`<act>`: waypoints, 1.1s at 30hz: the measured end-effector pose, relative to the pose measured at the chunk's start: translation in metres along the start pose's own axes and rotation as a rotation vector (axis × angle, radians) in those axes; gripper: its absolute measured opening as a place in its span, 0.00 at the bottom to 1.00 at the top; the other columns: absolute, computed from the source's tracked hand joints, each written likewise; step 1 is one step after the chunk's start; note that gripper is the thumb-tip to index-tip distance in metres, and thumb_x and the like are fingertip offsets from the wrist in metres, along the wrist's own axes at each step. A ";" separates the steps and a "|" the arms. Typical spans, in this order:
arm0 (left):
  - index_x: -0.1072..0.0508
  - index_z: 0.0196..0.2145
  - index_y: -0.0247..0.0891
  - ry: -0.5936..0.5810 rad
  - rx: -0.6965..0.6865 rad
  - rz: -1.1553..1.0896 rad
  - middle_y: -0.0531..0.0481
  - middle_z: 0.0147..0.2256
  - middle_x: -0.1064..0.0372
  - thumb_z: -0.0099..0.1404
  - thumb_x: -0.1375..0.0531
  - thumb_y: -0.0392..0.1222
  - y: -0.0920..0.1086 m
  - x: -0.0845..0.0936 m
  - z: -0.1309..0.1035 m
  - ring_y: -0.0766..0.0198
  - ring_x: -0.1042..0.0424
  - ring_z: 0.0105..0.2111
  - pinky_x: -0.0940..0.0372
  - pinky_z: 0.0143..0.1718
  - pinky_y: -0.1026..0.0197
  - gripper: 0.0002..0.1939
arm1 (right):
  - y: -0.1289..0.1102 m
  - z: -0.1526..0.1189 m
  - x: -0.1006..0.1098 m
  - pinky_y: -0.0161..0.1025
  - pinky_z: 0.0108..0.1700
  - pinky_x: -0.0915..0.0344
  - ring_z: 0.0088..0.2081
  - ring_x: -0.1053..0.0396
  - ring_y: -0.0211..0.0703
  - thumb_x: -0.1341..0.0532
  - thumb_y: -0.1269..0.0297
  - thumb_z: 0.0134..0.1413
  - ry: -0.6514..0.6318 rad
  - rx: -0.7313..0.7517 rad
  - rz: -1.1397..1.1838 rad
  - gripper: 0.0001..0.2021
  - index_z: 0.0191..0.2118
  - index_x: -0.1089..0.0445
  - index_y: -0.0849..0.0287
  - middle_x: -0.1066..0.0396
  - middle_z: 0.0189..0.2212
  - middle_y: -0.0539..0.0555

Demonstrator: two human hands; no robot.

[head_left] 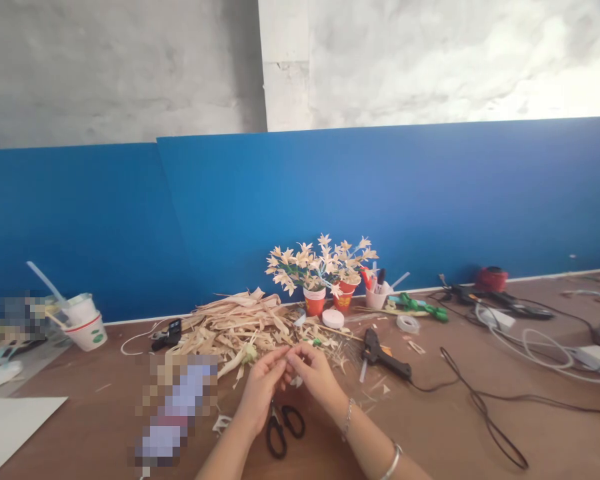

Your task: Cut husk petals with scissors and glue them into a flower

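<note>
My left hand (266, 381) and my right hand (313, 375) meet at the fingertips above the table, each with its fingers pinched together. What they hold, if anything, is too small to make out. Black-handled scissors (284, 427) lie just below them, with the blades partly hidden. Behind my hands spreads a heap of dry, pale husk strips (230, 327). A black glue gun (383, 357) lies to the right of my right hand. Further back, pale flowers (300, 263) stand in red and white paper cups (315, 301).
A white lid (333, 319), a tape roll (407, 324) and a cup of pens (376, 296) sit behind the glue gun. Cables (485, 407) run across the right side. At left are a white cup (87, 330) and a paper sheet (15, 433). A blue partition (330, 187) stands behind.
</note>
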State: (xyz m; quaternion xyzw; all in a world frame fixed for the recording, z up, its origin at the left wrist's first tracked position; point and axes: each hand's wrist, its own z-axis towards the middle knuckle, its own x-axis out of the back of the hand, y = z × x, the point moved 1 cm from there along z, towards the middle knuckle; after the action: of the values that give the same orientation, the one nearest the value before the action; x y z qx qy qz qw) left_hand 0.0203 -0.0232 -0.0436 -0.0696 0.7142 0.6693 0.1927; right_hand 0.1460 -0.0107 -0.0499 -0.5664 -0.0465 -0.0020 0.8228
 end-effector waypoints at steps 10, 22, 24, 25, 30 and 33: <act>0.25 0.26 0.33 0.068 -0.082 0.253 0.52 0.19 0.32 0.48 0.36 0.50 -0.004 -0.002 0.004 0.67 0.37 0.19 0.44 0.21 0.66 0.15 | 0.001 -0.001 0.001 0.32 0.27 0.41 0.24 0.39 0.35 0.45 0.57 0.53 0.121 0.045 -0.128 0.13 0.24 0.37 0.60 0.38 0.21 0.48; 0.29 0.22 0.34 -0.002 -0.013 0.158 0.51 0.21 0.32 0.48 0.36 0.52 -0.006 -0.004 0.001 0.71 0.38 0.18 0.47 0.18 0.69 0.16 | -0.002 0.002 0.002 0.32 0.25 0.39 0.20 0.39 0.33 0.39 0.55 0.46 0.005 -0.044 0.129 0.14 0.22 0.34 0.61 0.38 0.18 0.46; 0.29 0.22 0.34 0.004 -0.002 0.199 0.52 0.19 0.32 0.49 0.37 0.53 -0.007 -0.003 0.002 0.72 0.41 0.15 0.50 0.16 0.69 0.17 | 0.001 0.003 0.002 0.32 0.24 0.41 0.19 0.40 0.32 0.40 0.57 0.47 0.018 -0.077 0.156 0.13 0.22 0.36 0.60 0.40 0.17 0.45; 0.29 0.22 0.34 0.012 0.004 0.226 0.53 0.16 0.34 0.49 0.37 0.53 -0.008 -0.002 0.003 0.73 0.44 0.13 0.53 0.15 0.69 0.17 | 0.002 0.003 0.002 0.32 0.24 0.41 0.19 0.40 0.32 0.40 0.57 0.47 0.031 -0.082 0.158 0.12 0.22 0.36 0.60 0.39 0.17 0.45; 0.26 0.38 0.33 0.096 -0.103 0.271 0.55 0.16 0.34 0.48 0.35 0.47 -0.008 0.003 0.005 0.73 0.44 0.13 0.52 0.15 0.69 0.20 | 0.002 0.004 0.007 0.34 0.29 0.41 0.25 0.39 0.35 0.41 0.60 0.48 0.101 -0.011 0.014 0.10 0.23 0.35 0.61 0.37 0.21 0.48; 0.29 0.45 0.36 0.143 -0.194 0.228 0.47 0.34 0.27 0.48 0.36 0.42 -0.004 0.002 0.002 0.74 0.39 0.15 0.46 0.15 0.69 0.25 | -0.001 0.003 0.008 0.33 0.30 0.42 0.26 0.40 0.35 0.41 0.63 0.49 0.092 0.026 -0.075 0.09 0.23 0.34 0.61 0.38 0.22 0.48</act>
State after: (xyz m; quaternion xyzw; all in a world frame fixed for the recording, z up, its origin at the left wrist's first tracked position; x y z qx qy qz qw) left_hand 0.0205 -0.0215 -0.0482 -0.0537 0.6613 0.7460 0.0564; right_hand 0.1537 -0.0078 -0.0469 -0.5529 -0.0301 -0.0584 0.8307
